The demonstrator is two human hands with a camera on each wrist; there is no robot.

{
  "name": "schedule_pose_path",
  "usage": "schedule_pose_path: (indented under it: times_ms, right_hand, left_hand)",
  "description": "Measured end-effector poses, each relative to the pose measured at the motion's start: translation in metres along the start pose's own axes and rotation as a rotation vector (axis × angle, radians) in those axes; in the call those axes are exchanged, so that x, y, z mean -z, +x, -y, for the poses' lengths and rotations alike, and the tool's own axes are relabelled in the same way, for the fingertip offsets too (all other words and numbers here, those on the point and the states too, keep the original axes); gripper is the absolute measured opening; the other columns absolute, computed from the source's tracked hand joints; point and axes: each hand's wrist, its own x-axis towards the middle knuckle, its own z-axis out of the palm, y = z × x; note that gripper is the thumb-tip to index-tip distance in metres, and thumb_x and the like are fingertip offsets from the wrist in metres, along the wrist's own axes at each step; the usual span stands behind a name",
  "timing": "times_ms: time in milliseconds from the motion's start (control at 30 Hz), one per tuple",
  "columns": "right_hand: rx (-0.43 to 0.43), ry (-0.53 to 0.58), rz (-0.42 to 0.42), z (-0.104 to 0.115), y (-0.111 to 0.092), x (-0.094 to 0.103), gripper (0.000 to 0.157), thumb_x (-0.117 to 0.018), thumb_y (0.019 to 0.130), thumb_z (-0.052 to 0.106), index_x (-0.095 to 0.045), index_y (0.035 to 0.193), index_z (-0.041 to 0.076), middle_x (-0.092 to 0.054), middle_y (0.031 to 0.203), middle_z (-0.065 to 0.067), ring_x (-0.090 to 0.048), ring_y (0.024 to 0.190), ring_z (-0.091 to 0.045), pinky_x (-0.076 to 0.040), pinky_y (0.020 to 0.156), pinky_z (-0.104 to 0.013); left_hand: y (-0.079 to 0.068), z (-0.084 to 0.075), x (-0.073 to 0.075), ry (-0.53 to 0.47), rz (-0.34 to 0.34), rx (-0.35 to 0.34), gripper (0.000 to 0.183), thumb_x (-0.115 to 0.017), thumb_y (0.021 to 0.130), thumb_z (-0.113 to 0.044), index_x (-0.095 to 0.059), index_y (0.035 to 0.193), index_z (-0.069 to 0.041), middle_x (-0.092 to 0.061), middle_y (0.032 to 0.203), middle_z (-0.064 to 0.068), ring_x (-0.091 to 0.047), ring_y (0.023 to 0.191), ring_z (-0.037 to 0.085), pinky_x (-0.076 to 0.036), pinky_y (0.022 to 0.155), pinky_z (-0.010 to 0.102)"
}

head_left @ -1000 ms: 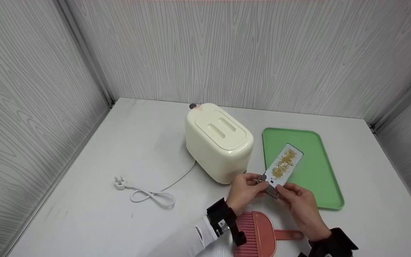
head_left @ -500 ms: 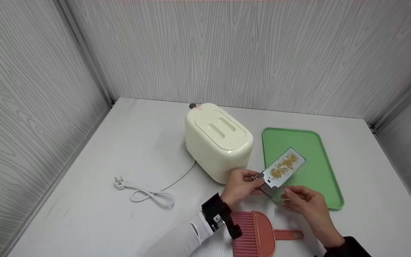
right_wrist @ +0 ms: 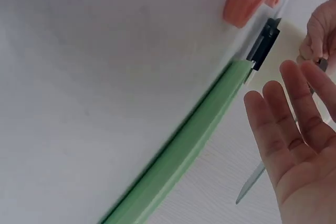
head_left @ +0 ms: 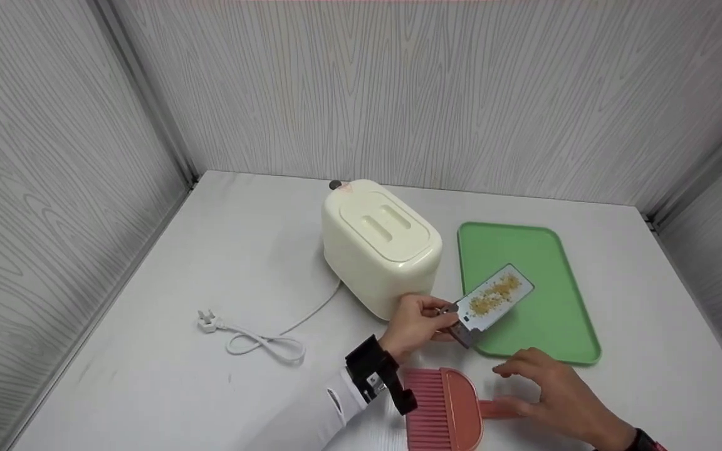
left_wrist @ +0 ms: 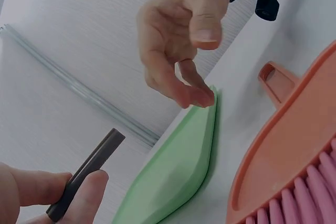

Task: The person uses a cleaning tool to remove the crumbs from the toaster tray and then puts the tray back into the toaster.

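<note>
A flat crumb tray, scattered with golden crumbs, is pinched at its dark end by my left hand. Its far part lies over the green serving tray. The left wrist view shows the dark edge between thumb and finger. My right hand hovers around the handle of a red brush, thumb over the handle and fingers spread. In the right wrist view the right palm holds nothing. Whether the thumb touches the handle I cannot tell.
A cream toaster with a lidded top stands just behind my left hand. Its white cord loops on the table to a plug at the left. Wood-grain panels wall in the white table.
My right hand has let go of the crumb tray and moved down and right to the brush handle, fingers spreading. My left hand has shifted slightly left, and the crumb tray has turned clockwise.
</note>
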Motion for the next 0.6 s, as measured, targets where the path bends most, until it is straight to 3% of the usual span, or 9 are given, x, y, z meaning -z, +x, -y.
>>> schedule_pose_path:
  times_ms: [200, 400, 500, 600]
  right_hand:
    - [0.049, -0.059, 0.114, 0.002, -0.004, -0.006, 0.047, -0.084, 0.079, 0.056, -0.076, 0.113, 0.025, -0.062, 0.110, 0.016, -0.059, 0.098, -0.004, -0.057, 0.078, -0.030]
    - [0.066, -0.075, 0.231, 0.004, -0.003, -0.012, 0.050, -0.080, 0.081, 0.062, -0.075, 0.112, 0.023, -0.059, 0.104, 0.016, -0.053, 0.089, 0.001, -0.052, 0.072, -0.023]
    - [0.130, -0.110, 0.230, 0.005, 0.001, -0.016, 0.042, -0.080, 0.084, 0.056, -0.073, 0.106, 0.021, -0.057, 0.098, 0.015, -0.050, 0.085, 0.001, -0.048, 0.067, -0.022]
    - [0.249, -0.160, 0.182, 0.006, 0.005, -0.021, 0.026, -0.084, 0.086, 0.036, -0.069, 0.099, 0.019, -0.056, 0.094, 0.013, -0.053, 0.084, -0.002, -0.048, 0.067, -0.022]
  left_hand:
    - [-0.001, 0.000, 0.001, 0.012, 0.006, -0.004, 0.021, -0.071, 0.090, 0.010, -0.070, 0.110, 0.012, -0.073, 0.092, 0.017, -0.072, 0.073, 0.015, -0.063, 0.071, 0.032]
    - [-0.001, 0.000, 0.000, 0.003, 0.010, 0.000, 0.021, -0.071, 0.089, 0.010, -0.070, 0.110, 0.013, -0.073, 0.092, 0.017, -0.072, 0.074, 0.016, -0.063, 0.071, 0.032]
    - [-0.001, 0.000, 0.001, -0.004, 0.014, 0.000, 0.021, -0.071, 0.089, 0.010, -0.070, 0.110, 0.013, -0.073, 0.092, 0.018, -0.072, 0.074, 0.016, -0.064, 0.072, 0.033]
    - [0.000, 0.000, 0.001, -0.010, 0.016, 0.003, 0.021, -0.071, 0.089, 0.010, -0.070, 0.110, 0.013, -0.073, 0.093, 0.017, -0.072, 0.074, 0.015, -0.064, 0.072, 0.033]
